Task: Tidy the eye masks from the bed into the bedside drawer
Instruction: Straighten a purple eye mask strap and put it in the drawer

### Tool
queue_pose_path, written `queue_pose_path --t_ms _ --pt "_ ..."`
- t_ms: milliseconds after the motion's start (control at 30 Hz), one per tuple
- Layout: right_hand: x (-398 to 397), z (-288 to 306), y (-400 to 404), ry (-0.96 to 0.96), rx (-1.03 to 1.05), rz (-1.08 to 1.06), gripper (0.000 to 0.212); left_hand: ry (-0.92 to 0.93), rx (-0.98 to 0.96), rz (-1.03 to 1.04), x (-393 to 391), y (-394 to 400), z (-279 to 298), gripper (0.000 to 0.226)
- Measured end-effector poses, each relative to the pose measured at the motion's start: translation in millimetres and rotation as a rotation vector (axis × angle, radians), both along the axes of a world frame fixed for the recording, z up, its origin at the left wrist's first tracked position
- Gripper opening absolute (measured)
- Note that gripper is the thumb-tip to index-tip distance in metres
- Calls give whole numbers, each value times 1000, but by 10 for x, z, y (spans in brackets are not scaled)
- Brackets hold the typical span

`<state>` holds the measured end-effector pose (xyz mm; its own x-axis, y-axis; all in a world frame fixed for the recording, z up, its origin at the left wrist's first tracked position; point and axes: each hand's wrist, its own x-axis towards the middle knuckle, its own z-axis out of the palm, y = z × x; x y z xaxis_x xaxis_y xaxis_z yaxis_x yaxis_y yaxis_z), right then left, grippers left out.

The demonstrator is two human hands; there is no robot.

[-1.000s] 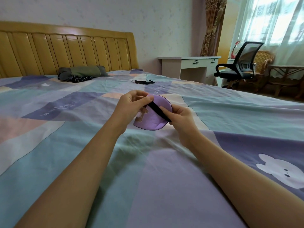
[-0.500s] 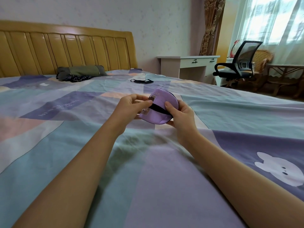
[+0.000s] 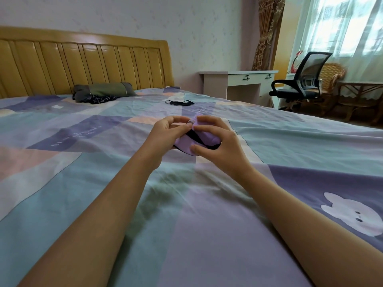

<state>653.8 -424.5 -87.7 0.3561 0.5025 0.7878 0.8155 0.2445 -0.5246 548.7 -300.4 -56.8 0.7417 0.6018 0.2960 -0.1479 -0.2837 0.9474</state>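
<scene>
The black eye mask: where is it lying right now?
In the head view the black eye mask lies flat on the bed, past both hands, right of the rolled grey-green bundle near the headboard.

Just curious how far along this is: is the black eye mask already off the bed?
No, the black eye mask lies on the bed beyond both hands.

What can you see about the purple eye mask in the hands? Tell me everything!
The purple eye mask looks like soft, smooth lilac fabric, folded over on itself, with a dark edge underneath. A black strap crosses it. A small tab sticks up at its top edge. It is held just above the patchwork bedspread, mid-bed. The left hand pinches its upper left edge, and the right hand grips its right side, thumb pressing the lower edge.
</scene>
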Motion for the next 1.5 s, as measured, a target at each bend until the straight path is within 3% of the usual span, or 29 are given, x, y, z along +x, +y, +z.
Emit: queue_pose_path --t_ms 167,300,500,733,1033,1200,1500 --pt "20 24 1 68 -5 -35 40 -5 173 70 15 17 23 15" --pt "43 135 19 98 -35 -49 39 51 409 198 -6 140 214 28" --pt "70 798 98 93 -62 -45 33 318 600 301 -124 246 863 32" --pt "-51 2057 155 100 -127 -4 31 542 644 324 -396 418 2054 33" --pt "-675 4150 296 95 -219 124 31 726 771 450 -1208 534 4184 35" --pt "-1271 5272 173 63 -240 246 29 832 940 637 -2091 308 5339 35" --pt "-2794 6671 -72 -118 -286 562 27 840 806 794 -4022 -499 6399 35"
